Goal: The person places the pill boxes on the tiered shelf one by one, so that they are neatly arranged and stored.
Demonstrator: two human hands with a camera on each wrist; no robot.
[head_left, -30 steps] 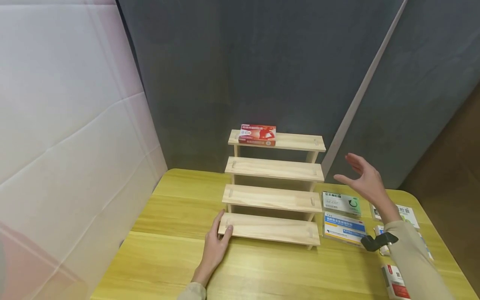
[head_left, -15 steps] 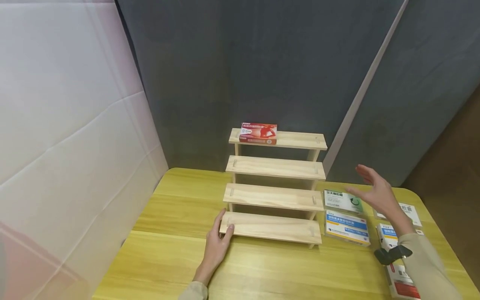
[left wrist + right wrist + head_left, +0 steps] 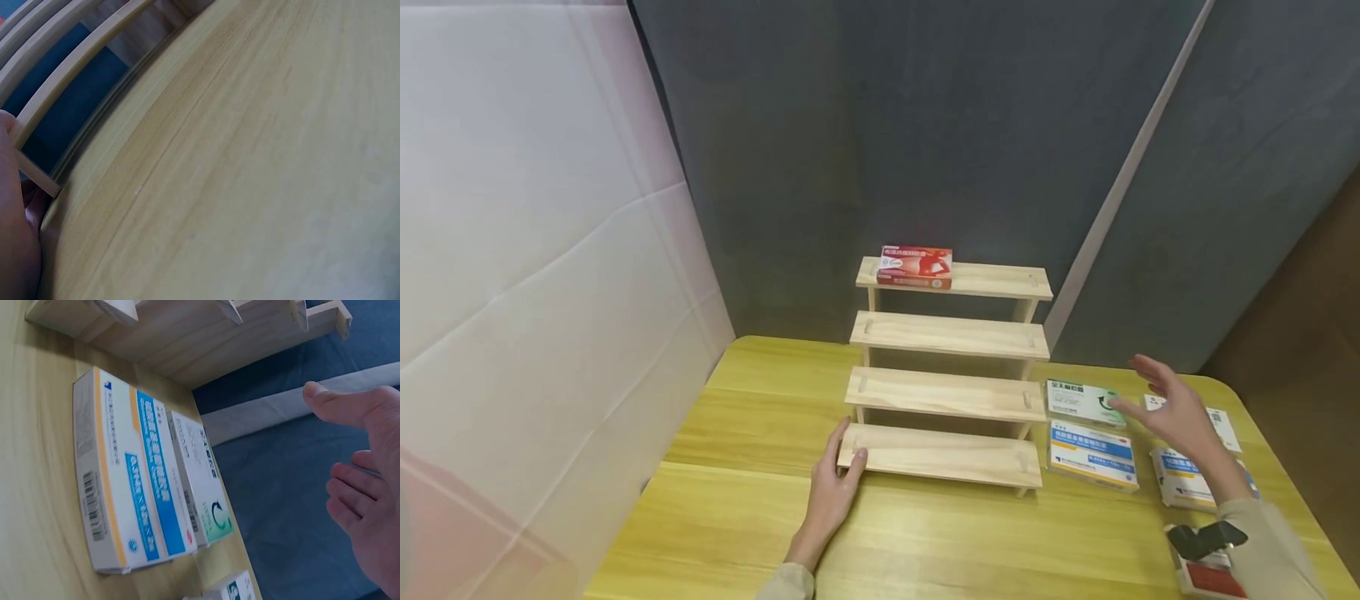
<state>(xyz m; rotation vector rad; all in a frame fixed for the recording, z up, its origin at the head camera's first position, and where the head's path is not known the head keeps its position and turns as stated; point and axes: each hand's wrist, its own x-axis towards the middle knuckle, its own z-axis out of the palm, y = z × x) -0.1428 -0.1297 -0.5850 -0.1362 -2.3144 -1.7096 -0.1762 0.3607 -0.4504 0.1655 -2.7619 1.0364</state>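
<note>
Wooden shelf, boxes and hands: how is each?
Wooden shelf: standing upright
Left hand: gripping lowest step
Right hand: holding nothing
Red box: on top step
Green-white box: lying flat
Left blue box: lying flat
Right blue box: flat, partly hidden
Back-right box: flat, partly hidden
Front box: flat, partly hidden

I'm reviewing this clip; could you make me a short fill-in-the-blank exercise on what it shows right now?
1. The wooden rack has ____ shelves.
2. The box lying on its top shelf is mainly ____ in color.
3. The left hand grips the ____ end of the lowest shelf.
4. The right hand is holding ____.

Missing words: four; red; left; nothing.
</note>
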